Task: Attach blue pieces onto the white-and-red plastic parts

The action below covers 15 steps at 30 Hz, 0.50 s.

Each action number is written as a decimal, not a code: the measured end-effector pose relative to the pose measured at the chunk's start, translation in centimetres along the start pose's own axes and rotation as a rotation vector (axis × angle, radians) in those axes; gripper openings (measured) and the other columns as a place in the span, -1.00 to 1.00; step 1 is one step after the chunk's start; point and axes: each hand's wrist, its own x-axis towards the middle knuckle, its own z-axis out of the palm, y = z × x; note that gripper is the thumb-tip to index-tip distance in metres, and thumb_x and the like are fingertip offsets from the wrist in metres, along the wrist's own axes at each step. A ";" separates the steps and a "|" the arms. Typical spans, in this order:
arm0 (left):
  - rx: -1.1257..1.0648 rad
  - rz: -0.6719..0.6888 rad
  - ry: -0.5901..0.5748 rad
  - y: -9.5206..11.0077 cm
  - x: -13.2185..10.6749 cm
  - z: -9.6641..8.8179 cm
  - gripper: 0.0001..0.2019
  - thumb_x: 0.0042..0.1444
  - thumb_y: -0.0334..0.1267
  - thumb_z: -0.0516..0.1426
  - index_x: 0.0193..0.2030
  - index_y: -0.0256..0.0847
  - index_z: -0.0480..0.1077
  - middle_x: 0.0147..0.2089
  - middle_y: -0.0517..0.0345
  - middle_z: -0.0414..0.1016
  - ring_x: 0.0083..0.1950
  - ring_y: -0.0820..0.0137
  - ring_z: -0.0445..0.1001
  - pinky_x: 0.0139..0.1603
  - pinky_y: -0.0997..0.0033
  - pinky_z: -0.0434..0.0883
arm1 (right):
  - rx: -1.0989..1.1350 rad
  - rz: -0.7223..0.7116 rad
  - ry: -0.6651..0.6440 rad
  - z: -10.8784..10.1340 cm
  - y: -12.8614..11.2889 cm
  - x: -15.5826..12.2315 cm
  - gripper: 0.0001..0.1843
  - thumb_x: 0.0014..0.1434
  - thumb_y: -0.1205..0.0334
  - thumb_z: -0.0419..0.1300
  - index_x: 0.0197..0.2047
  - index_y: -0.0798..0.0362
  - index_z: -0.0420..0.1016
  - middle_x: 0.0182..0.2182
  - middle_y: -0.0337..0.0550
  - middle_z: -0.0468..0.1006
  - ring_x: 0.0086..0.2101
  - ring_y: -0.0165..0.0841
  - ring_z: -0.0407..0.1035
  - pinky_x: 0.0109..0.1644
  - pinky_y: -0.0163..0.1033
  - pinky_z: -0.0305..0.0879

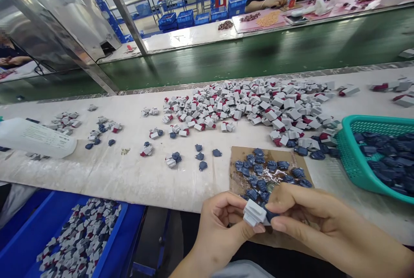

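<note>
My left hand (223, 226) pinches a small white plastic part (254, 214) at the table's near edge. My right hand (310, 217) closes its fingers on a dark blue piece (269, 216) pressed against that white part. Just beyond my hands a brown cardboard sheet (234, 181) carries several dark blue pieces (261, 170). A large heap of white and red parts (258, 107) spreads across the middle of the white table (136, 174).
A teal basket (347, 153) of dark blue pieces stands at the right. A blue bin (113, 243) with assembled parts sits below the table at the left. A white bottle (35, 137) lies at the left. Beyond a green conveyor (258, 53) another person works.
</note>
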 end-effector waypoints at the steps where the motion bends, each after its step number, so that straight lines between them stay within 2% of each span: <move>1: -0.003 -0.001 0.009 -0.1 0.0 0.0 -0.71 -0.40 -0.47 0.51 -0.49 -0.21 0.59 -0.47 0.21 0.62 -0.44 0.49 0.58 -0.41 0.71 0.48 | -0.042 -0.012 -0.015 -0.3 0.1 0.1 -0.63 0.28 -0.12 0.17 -0.33 0.02 0.41 -0.41 -0.18 0.48 -0.38 -0.36 0.43 -0.33 -0.38 0.41; 4: -0.006 -0.011 0.039 -0.5 0.3 0.0 -0.70 -0.39 -0.46 0.52 -0.47 -0.22 0.59 -0.46 0.20 0.63 -0.43 0.50 0.58 -0.39 0.72 0.48 | -0.136 -0.062 -0.009 -0.7 0.5 0.5 -0.63 0.31 -0.11 0.13 -0.32 0.03 0.40 -0.42 -0.19 0.47 -0.40 -0.38 0.40 -0.36 -0.38 0.35; 7: -0.040 -0.037 0.047 -0.6 0.7 -0.2 -0.73 -0.35 -0.41 0.52 -0.47 -0.25 0.57 -0.48 0.19 0.63 -0.46 0.54 0.57 -0.39 0.73 0.48 | -0.116 -0.071 0.006 -0.4 0.5 1.0 -0.63 0.28 -0.11 0.15 -0.34 0.03 0.40 -0.44 -0.20 0.48 -0.41 -0.39 0.40 -0.38 -0.39 0.33; 10: -0.128 -0.184 -0.021 -0.3 1.0 -0.3 -0.71 -0.26 -0.26 0.51 -0.42 -0.30 0.57 -0.49 0.18 0.61 -0.48 0.55 0.56 -0.45 0.72 0.50 | -0.040 -0.069 0.064 0.1 0.2 1.6 -0.61 0.20 -0.15 0.22 -0.33 0.04 0.44 -0.47 -0.20 0.48 -0.45 -0.37 0.41 -0.41 -0.37 0.35; 12: -0.259 -0.307 -0.097 0.1 1.1 -0.2 -0.65 -0.25 -0.19 0.51 -0.36 -0.32 0.58 -0.48 0.18 0.61 -0.48 0.56 0.56 -0.52 0.73 0.50 | -0.001 -0.114 0.188 -0.2 0.1 1.9 -0.54 0.19 -0.23 0.21 -0.29 0.04 0.49 -0.51 -0.19 0.44 -0.50 -0.38 0.37 -0.46 -0.35 0.35; 15: -0.453 -0.387 -0.125 0.6 1.0 -0.1 -0.65 -0.24 -0.17 0.51 -0.38 -0.33 0.58 -0.44 0.15 0.63 -0.48 0.59 0.57 -0.57 0.78 0.46 | 0.077 -0.190 0.515 -1.9 0.5 1.9 -0.52 0.26 -0.26 0.12 -0.22 0.00 0.53 -0.55 -0.19 0.36 -0.57 -0.42 0.26 -0.56 -0.38 0.27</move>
